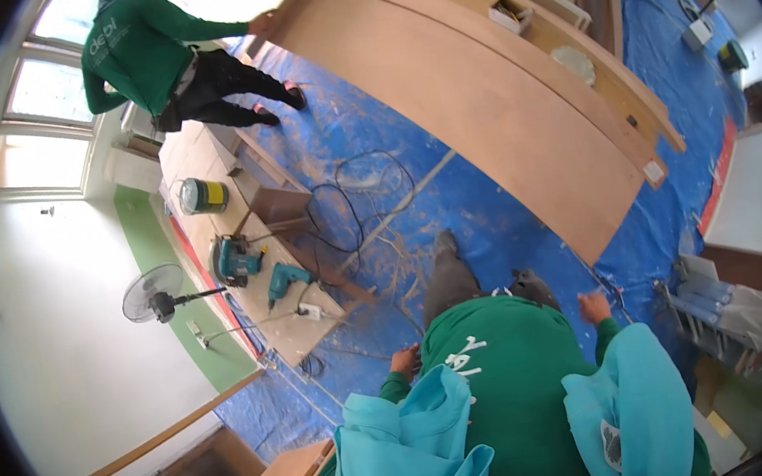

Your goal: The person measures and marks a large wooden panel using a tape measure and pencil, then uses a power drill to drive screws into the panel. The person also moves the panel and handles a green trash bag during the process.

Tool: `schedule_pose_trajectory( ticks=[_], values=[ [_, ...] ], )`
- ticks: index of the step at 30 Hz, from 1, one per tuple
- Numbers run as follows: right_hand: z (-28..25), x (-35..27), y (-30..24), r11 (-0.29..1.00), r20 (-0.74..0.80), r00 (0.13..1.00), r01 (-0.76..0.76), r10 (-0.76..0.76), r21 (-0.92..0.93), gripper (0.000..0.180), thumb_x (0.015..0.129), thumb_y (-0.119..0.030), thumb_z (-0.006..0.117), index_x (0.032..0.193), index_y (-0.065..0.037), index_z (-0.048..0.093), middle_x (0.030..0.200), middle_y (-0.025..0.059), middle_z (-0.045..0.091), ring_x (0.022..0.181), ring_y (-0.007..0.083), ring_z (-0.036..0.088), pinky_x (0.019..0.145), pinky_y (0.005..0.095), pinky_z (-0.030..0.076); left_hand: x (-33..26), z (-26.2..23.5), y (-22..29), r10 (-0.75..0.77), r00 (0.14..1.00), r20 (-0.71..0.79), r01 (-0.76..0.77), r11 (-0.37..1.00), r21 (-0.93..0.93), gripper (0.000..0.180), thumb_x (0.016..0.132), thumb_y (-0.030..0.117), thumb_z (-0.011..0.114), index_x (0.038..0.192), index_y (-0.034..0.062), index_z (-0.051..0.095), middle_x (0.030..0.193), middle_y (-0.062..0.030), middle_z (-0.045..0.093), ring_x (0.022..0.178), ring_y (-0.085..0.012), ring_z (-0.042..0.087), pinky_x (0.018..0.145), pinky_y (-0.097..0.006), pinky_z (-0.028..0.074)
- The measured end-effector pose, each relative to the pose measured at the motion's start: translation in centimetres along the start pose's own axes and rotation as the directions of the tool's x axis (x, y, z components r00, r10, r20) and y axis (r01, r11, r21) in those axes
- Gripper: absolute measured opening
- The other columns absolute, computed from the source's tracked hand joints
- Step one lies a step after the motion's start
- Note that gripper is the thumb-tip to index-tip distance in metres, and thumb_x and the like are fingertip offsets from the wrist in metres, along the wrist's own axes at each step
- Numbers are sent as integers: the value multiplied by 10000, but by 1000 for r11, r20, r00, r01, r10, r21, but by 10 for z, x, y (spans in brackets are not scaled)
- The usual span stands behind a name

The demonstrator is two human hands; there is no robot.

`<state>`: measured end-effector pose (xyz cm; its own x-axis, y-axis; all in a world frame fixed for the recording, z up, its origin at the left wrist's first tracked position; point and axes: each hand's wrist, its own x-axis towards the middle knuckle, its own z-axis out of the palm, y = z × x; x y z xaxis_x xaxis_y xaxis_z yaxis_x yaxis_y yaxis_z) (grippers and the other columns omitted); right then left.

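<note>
Hanging low on either side of the green shirt [519, 390], with left grip [406, 361] and right grip [595, 307] loosely curled; unable to tell whether pressed together or pinching something small, with fingertips mostly out of sight. Leaving the long wooden panel [470, 110] ahead of both, with its near corner just beyond the right grip and apart from it. Reaching, at its far end, to a co-worker's hand [263, 23], well ahead and left of the left grip. Risking a tilt or slide of the panel from a push at one end only, with support beneath mostly hidden. Crowding together, left and ahead of the left grip on the table [292, 340], a circular saw [234, 259], a drill [289, 282] and a green tin [204, 196]; liable to drop off after a tug on a power lead. Threatening a stumble, through a black cord [411, 180] looped ahead of the left grip, or a slip on wrinkled, dusty blue sheeting [491, 238]. Inviting a snag, too, with turquoise cloth [630, 397] loose behind the right grip.
</note>
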<state>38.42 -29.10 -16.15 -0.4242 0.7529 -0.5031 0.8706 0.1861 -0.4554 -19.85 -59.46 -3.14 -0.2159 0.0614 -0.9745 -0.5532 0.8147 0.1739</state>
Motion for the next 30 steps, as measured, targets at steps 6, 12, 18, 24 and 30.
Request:
schedule_pose_trajectory(
  ticks=[6, 12, 18, 24, 30],
  values=[
    [21, -18, -107, 860, 119, 894, -449, 433, 244, 353, 958, -329, 703, 1070, 1, 760, 849, 165, 756, 737, 236, 734, 695, 424, 589, 48, -90, 124, 225, 974, -9, -218, 954, 205, 399, 1057, 419, 644, 1160, 34, 665, 893, -85, 728, 841, -229, 724, 697, -427, 589],
    [-13, 25, -155, 920, 190, 935, -337, 301, 199, 404, 958, -380, 690, 1047, 5, 773, 868, 176, 771, 725, 273, 748, 705, 420, 600, 27, -98, 304, 405, 899, -168, -421, 904, -75, 383, 1034, 395, 688, 1192, 50, 635, 980, -87, 717, 836, -241, 715, 710, -375, 575],
    [-88, 74, -189, 715, 117, 850, -500, 514, 489, 437, 956, -406, 686, 1041, 12, 778, 871, 173, 779, 711, 291, 760, 706, 417, 608, 27, -48, 327, 413, 910, -41, -412, 911, 34, 426, 1020, 391, 706, 1245, 32, 657, 1036, -105, 736, 909, -253, 738, 740, -376, 577],
    [-120, 102, -174, 394, 88, 680, -519, 728, 759, 365, 951, -322, 736, 1049, 28, 773, 825, 93, 759, 677, 178, 722, 646, 335, 591, 12, 64, 364, 418, 898, 138, -437, 807, 398, 424, 1014, 321, 721, 1278, -10, 692, 1011, -87, 751, 879, -203, 739, 717, -330, 569],
    [-122, 116, -195, 243, 211, 689, -499, 693, 832, 348, 978, -322, 705, 1015, 19, 762, 806, 90, 752, 670, 164, 711, 582, 314, 561, -3, 135, 475, 649, 711, 269, -647, 456, 611, 387, 1008, 312, 707, 1182, -31, 755, 872, -77, 764, 790, -172, 719, 715, -341, 551]
  ],
)
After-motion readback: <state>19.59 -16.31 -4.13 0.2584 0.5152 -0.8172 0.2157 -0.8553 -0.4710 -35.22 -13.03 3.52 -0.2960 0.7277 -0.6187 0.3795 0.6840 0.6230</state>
